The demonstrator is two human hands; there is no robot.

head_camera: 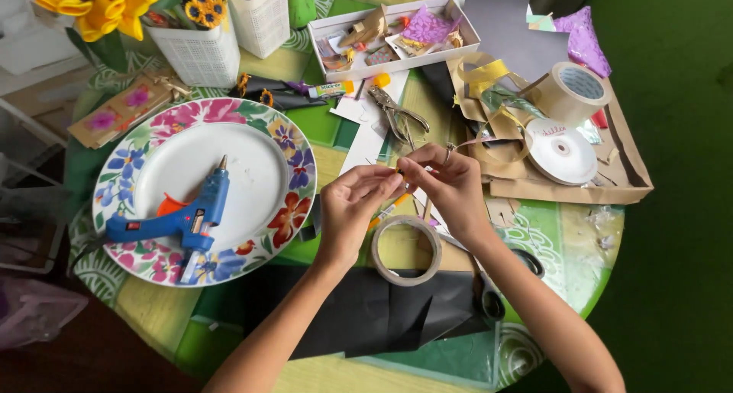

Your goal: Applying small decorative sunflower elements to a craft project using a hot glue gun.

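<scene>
My left hand (353,204) and my right hand (450,185) meet over the middle of the round table. Their fingertips pinch a small thin piece (402,168) between them; it is too small to tell what it is. Just below the hands lies a brown tape roll (406,249) on black paper (382,309). To the left a blue glue gun (183,216) rests on a white plate with a flowered rim (290,145).
Metal pliers (397,116) lie beyond the hands. A cardboard tray (611,181) at the right holds a white ribbon spool (563,150) and a large tape roll (571,92). A white box of scraps (328,28), two white baskets (200,53) and paper sunflowers (99,7) stand at the back.
</scene>
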